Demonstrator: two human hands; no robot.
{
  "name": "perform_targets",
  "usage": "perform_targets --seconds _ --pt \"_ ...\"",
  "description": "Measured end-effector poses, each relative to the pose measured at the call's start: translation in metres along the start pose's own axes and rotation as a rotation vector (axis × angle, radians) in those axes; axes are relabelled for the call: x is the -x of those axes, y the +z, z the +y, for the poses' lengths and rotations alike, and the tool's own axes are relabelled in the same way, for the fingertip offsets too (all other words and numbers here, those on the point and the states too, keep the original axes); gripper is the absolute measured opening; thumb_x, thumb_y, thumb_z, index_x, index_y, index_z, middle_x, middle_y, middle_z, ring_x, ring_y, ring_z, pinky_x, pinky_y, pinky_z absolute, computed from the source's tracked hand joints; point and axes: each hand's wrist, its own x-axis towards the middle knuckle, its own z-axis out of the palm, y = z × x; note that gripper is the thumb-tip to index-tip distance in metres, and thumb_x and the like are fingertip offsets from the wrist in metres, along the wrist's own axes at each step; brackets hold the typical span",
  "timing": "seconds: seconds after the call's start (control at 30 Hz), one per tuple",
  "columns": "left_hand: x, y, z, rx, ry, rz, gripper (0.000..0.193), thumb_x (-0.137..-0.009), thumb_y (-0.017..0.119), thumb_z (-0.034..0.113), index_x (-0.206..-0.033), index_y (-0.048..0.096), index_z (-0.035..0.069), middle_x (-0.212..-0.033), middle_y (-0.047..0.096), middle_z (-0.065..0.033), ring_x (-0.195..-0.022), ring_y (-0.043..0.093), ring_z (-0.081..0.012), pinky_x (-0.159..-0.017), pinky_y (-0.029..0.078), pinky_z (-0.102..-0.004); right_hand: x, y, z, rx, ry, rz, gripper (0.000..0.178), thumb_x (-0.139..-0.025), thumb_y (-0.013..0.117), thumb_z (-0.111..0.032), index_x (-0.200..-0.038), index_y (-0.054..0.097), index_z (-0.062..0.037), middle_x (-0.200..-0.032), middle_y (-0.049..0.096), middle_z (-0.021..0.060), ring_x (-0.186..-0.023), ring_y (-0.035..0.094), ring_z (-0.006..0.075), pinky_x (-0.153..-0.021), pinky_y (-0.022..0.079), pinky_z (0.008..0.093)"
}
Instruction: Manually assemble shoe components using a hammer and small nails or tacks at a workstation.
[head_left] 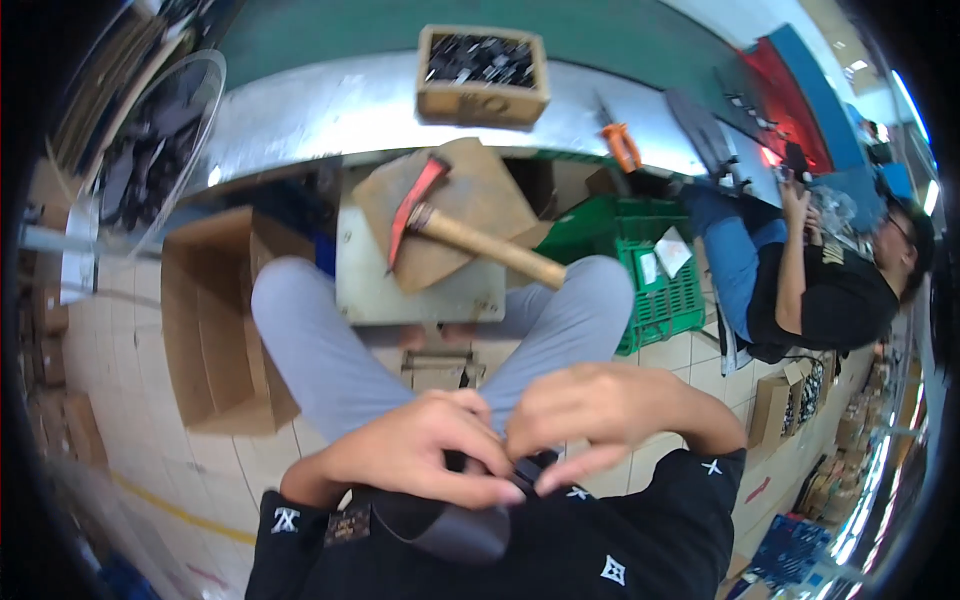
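Observation:
Close to my chest, both hands work together on a small dark piece (526, 472); its kind is mostly hidden by fingers. My left hand (425, 448) is closed, its thumb pressed along the piece. Opposite it, my right hand (592, 415) pinches the same piece between thumb and fingers. A dark, smooth, curved strip (455, 530) hangs below my left hand and seems to join the piece. In front of my knees, a hammer (480, 245) with a red head and wooden handle rests on a brown cardboard sheet (485, 185), which lies on a pale block (365, 300).
On the metal-edged bench stands a wooden box (485, 105) of small black parts, with orange-handled pliers (622, 147) to its right. An open carton (215, 330) is at left, a green crate (655, 300) at right. Another person (835, 280) sits at far right.

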Motion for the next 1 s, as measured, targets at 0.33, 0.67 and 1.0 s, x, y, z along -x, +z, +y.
perform_targets --seconds 0.33,0.67,1.0 --pt "0.197 -0.247 0.052 -0.570 0.266 1.965 0.044 -0.099 0.057 0.039 -0.116 0.067 0.000 -0.105 0.066 -0.0056 -0.085 0.062 -0.0149 -0.080 0.049 -0.0295 0.206 -0.217 0.140 1.308 0.951 1.342 0.040 -0.095 0.058 -0.031 -0.120 0.058 -0.0002 -0.118 0.060 0.0233 -0.105 0.062 0.0421 -0.086 0.051 0.0483" --pt "0.329 -0.387 -0.011 -1.162 -0.163 2.279 0.051 -0.095 0.061 0.047 -0.100 0.067 -0.003 -0.081 0.070 -0.0145 -0.075 0.064 -0.0234 -0.072 0.049 -0.0382 0.267 -0.292 0.215 1.117 0.746 1.520 0.030 -0.087 0.068 -0.024 -0.088 0.063 0.0056 -0.079 0.067 0.0258 -0.080 0.067 0.0428 -0.072 0.052 0.0471" --pt "0.201 -0.356 0.016 -0.974 0.213 2.195 0.041 -0.097 0.062 0.038 -0.103 0.069 -0.003 -0.095 0.071 -0.0100 -0.083 0.062 -0.0185 -0.080 0.048 -0.0329 0.227 -0.288 0.193 0.553 0.546 1.530 0.024 -0.093 0.068 -0.018 -0.099 0.061 0.0047 -0.064 0.060 0.0069 -0.043 0.056 0.0098 -0.034 0.042 0.0258"
